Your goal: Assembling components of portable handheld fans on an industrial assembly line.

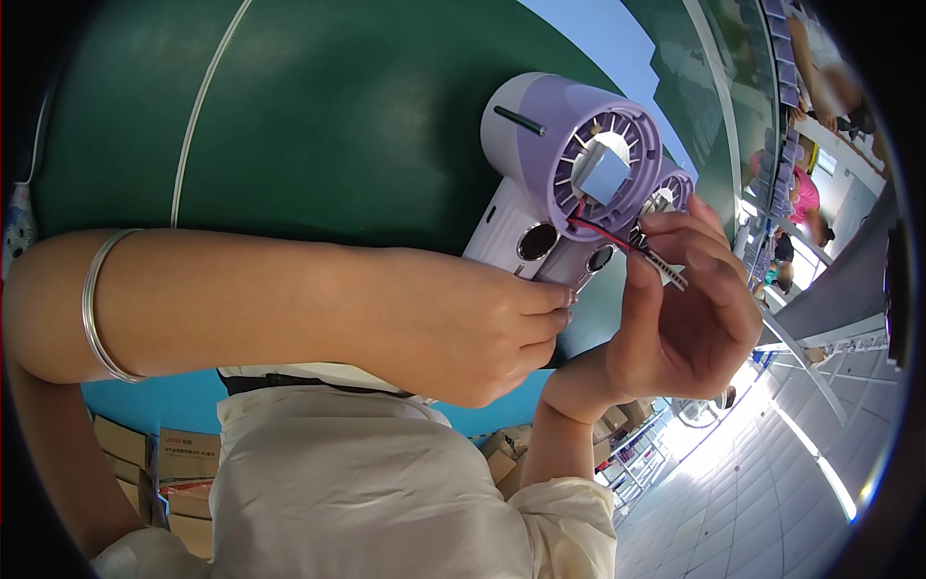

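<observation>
My left hand (492, 333) is closed around the handle of a white-and-purple handheld fan (535, 140). The round head of this fan faces right, its inner ribs exposed, with a pale blue square piece (603, 174) at the centre. Red and black wires (603, 232) run out of the head toward my right hand (690, 299). Thumb and fingers there pinch the wires by a narrow strip (666, 270) with a row of small marks. Close behind sits a second, similar purple fan (675, 183), partly hidden by the first.
Beneath the fans spreads a dark green surface (318, 116) crossed by a white line (203, 106). Cardboard boxes (188, 454) stand at the lower left, with more boxes beyond my right arm. Other people (805, 198) are at the far right.
</observation>
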The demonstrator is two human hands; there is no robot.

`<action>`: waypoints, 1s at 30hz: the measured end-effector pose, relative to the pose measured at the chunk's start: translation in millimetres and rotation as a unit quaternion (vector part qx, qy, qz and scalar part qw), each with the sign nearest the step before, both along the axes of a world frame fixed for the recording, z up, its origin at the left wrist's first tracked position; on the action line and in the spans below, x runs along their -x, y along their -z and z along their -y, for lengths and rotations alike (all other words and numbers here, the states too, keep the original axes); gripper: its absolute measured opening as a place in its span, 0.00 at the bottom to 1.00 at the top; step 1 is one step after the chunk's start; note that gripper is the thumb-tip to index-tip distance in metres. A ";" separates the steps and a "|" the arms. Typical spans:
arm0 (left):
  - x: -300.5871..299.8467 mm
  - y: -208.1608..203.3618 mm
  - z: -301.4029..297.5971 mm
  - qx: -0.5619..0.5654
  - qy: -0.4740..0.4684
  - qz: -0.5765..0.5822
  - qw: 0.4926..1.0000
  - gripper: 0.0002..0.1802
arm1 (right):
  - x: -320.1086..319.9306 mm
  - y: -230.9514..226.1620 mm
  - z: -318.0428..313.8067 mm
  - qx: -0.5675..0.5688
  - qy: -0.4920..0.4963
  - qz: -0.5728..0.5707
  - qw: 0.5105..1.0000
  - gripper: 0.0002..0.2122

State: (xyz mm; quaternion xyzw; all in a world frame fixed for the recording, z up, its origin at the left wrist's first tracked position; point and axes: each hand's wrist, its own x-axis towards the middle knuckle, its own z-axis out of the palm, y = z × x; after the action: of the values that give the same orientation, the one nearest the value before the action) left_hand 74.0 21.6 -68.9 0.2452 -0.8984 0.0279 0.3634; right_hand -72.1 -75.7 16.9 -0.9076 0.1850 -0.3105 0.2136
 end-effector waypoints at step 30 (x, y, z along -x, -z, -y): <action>3.0 5.1 -0.9 0.016 -0.023 -0.036 0.999 0.13 | -9.0 -8.4 3.4 -0.025 -0.065 -0.030 0.997 0.12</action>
State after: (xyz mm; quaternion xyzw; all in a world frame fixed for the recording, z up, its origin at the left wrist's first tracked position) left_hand 71.0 22.4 -74.0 0.2602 -0.8782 0.0419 0.3991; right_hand -63.1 -79.1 25.3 -0.9210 0.1401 -0.2637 0.2503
